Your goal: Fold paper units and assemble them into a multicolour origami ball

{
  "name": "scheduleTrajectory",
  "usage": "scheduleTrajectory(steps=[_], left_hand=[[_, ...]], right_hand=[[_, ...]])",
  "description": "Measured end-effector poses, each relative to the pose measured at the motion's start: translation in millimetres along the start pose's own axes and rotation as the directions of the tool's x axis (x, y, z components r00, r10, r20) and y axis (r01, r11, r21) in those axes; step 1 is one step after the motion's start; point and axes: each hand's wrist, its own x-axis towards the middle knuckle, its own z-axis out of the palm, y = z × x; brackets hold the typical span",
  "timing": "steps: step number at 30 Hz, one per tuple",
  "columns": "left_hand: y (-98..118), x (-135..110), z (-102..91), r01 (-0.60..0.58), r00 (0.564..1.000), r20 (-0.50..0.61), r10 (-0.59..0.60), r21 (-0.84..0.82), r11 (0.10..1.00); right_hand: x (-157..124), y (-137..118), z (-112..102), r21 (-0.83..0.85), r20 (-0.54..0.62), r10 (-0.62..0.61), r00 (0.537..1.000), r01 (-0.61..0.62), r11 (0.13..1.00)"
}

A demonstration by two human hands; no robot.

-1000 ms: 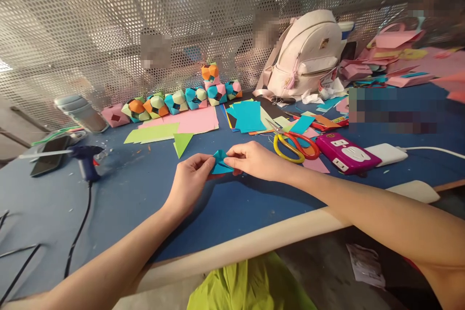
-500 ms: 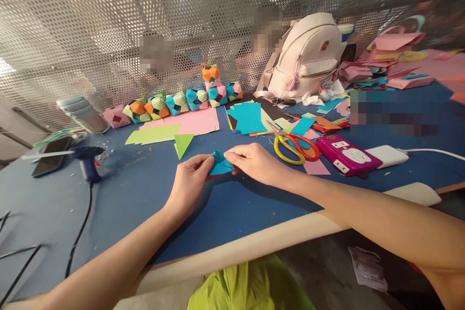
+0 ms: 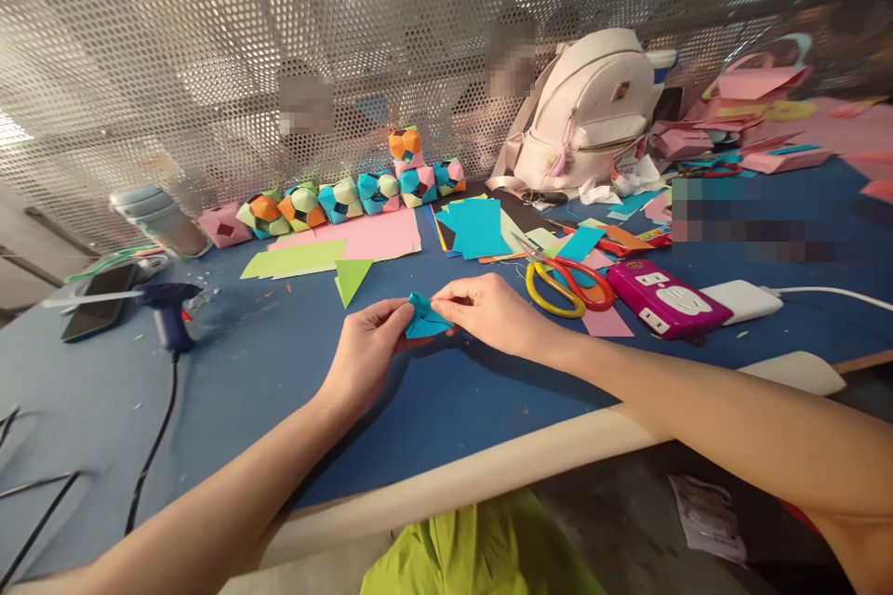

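A small piece of folded blue paper is held between my two hands, just above the blue tabletop. My left hand pinches its left side, with the thumb on top and the fingers underneath. On the opposite side, my right hand grips the upper right edge between thumb and fingertips. A folded green paper triangle lies beyond my left hand. Scissors with one yellow and one red handle rest to the right of my right hand.
Several folded paper balls line the back before a perforated metal screen. Blue paper sheets lie in front of them. A glue gun, phone and tumbler are left; a backpack and purple power strip are right.
The blue paper has tilted slightly in my fingers and its folds look a little different. Both hands stay in nearly the same place.
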Motion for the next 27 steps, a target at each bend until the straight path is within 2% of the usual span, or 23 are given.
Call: scheduleTrajectory(steps=[4, 9, 11, 14, 18, 24, 27], left_hand=[[1.1, 0.1, 1.2, 0.001, 1.000, 0.006, -0.001, 0.014, 1.000], [-0.9, 1.5, -0.5, -0.016, 1.000, 0.002, 0.016, -0.019, 1.000], [-1.3, 1.5, -0.8, -0.022, 1.000, -0.021, 0.022, -0.019, 1.000], [-0.3, 0.5, 0.0, -0.023, 0.998, -0.059, 0.023, -0.002, 1.000], [0.8, -0.1, 1.3, -0.020, 0.999, -0.050, 0.021, 0.020, 1.000], [-1.0, 1.3, -0.2, -0.032, 0.999, -0.019, 0.032, 0.008, 0.999], [-1.6, 1.6, -0.7, -0.037, 0.999, 0.002, 0.037, -0.001, 0.999]], right_hand=[[3.2, 1.2, -1.5, 0.133, 0.026, 0.088, 0.996, -0.090, 0.987], [6.0, 1.4, -2.9, 0.358, 0.151, 0.162, 0.975, -0.207, 0.910], [5.7, 1.4, -2.5, 0.332, 0.156, 0.171, 0.973, -0.214, 0.919], [4.9, 2.7, -1.3, 0.180, 0.106, 0.146, 0.984, -0.163, 0.970], [4.1, 5.5, -0.7, 0.039, 0.064, 0.102, 0.993, -0.104, 0.994], [1.8, 4.2, -1.0, -0.014, 0.016, -0.078, 0.997, 0.079, 0.997], [1.1, 3.0, 0.0, -0.026, -0.030, -0.130, 0.991, 0.129, 0.991]])
